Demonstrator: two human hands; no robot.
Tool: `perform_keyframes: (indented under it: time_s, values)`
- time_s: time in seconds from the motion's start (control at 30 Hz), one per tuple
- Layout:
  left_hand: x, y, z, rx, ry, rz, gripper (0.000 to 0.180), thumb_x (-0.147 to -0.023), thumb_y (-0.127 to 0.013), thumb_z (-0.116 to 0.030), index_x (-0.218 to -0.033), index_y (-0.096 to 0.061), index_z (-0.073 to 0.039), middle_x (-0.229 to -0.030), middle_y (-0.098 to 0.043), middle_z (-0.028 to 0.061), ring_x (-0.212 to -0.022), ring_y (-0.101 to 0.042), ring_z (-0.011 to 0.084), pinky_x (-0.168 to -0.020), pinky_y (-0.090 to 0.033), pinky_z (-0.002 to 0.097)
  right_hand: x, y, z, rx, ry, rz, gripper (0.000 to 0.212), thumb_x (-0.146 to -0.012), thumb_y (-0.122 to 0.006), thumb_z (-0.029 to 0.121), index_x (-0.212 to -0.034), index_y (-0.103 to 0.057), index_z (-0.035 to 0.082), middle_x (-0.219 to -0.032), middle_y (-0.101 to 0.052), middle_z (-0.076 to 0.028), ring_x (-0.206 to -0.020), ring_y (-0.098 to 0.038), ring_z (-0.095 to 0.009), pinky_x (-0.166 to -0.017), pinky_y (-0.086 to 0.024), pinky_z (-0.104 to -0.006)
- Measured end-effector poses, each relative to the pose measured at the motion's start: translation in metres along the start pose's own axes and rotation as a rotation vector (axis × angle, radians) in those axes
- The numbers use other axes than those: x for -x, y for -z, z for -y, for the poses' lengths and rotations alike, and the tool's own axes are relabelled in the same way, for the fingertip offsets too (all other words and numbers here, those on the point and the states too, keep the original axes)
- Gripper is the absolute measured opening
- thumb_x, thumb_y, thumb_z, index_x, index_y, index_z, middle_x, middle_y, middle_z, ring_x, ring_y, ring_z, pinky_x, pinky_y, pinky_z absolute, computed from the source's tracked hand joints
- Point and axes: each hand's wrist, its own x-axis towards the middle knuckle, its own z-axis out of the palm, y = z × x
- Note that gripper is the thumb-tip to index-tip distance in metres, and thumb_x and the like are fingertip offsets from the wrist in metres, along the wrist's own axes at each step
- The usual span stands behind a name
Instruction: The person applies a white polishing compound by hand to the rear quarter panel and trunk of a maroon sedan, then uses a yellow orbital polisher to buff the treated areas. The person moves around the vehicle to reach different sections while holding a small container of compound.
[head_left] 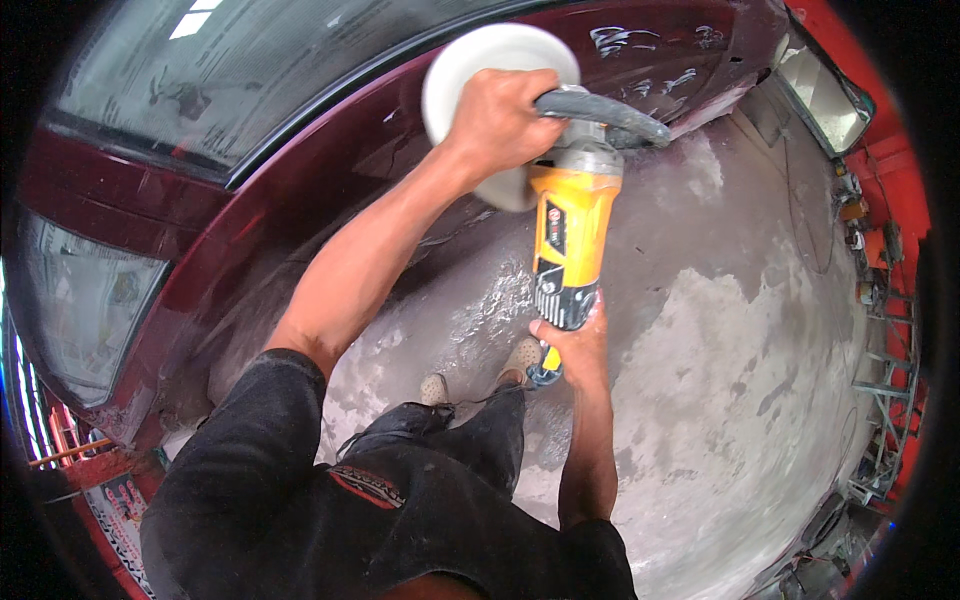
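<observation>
Both my hands hold a yellow and black polisher (575, 215) with a round white pad (505, 52). My left hand (505, 118) is wrapped around its dark curved front handle (610, 112). Lower down, my right hand (582, 340) grips the rear end of the body, near the cord. The pad stands at the side of a dark maroon car (350, 170); its edge looks smeared, and whether it touches the paint I cannot tell. Whitish smears (625, 40) mark the panel to the right of the pad.
A car window (240, 80) lies above the panel, and a lamp (85, 300) is at the far left. The concrete floor (720, 380) has wet patches near my shoes (520, 358). Metal racks (890, 380) and parts line the red wall at right.
</observation>
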Motion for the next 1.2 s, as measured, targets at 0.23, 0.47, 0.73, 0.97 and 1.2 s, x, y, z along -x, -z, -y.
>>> perform_keyframes:
  time_s: [0.23,0.47,0.73,0.97,1.2]
  values:
    - [-0.056,-0.077,0.015,-0.044,0.002,-0.027,0.016,-0.07,-0.075,-0.025,-0.072,-0.07,-0.009,-0.065,-0.066,0.0156,-0.065,-0.067,0.0372,-0.061,-0.054,0.0455,-0.048,0.025,0.025,-0.16,0.099,-0.089,0.056,-0.068,-0.073,-0.012,-0.116,-0.05,0.004,-0.083,-0.062,-0.005,-0.064,-0.062,-0.016,-0.056,-0.051,-0.0304]
    - [-0.054,-0.071,0.002,-0.032,0.042,-0.034,0.01,-0.069,-0.069,-0.018,-0.072,-0.067,-0.008,-0.064,-0.064,0.0163,-0.062,-0.066,0.0381,-0.059,-0.053,0.0449,-0.055,0.032,0.024,-0.074,0.028,-0.081,0.062,-0.067,-0.078,-0.006,-0.121,-0.05,0.004,-0.095,-0.064,-0.006,-0.079,-0.063,-0.016,-0.07,-0.052,-0.0312]
    - [-0.041,-0.028,0.001,0.01,0.162,0.054,0.012,-0.066,-0.069,-0.016,-0.072,-0.064,-0.007,-0.065,-0.063,0.015,-0.061,-0.064,0.0361,-0.057,-0.051,0.0434,-0.03,0.035,0.044,0.232,0.007,-0.012,0.09,-0.065,-0.087,0.008,-0.14,-0.039,-0.003,-0.122,-0.06,-0.015,-0.108,-0.06,-0.026,-0.094,-0.048,-0.0368]
    - [0.013,0.001,0.001,-0.004,0.247,0.019,0.019,-0.07,-0.075,-0.009,-0.067,-0.057,-0.004,-0.059,-0.057,0.013,-0.051,-0.06,0.0318,-0.049,-0.046,0.0391,-0.014,0.037,0.013,0.266,-0.123,0.108,0.09,-0.066,-0.088,0.005,-0.139,-0.037,-0.003,-0.123,-0.059,-0.013,-0.111,-0.06,-0.023,-0.098,-0.047,-0.0368]
    - [0.034,0.013,-0.011,-0.134,0.301,0.048,0.042,-0.081,-0.078,-0.009,-0.056,-0.044,-0.005,-0.05,-0.043,0.0121,-0.041,-0.045,0.029,-0.042,-0.032,0.0392,-0.013,0.038,0.011,0.297,-0.152,0.244,0.092,-0.066,-0.089,0.013,-0.139,-0.035,-0.001,-0.121,-0.058,-0.022,-0.113,-0.059,-0.032,-0.099,-0.046,-0.0413]
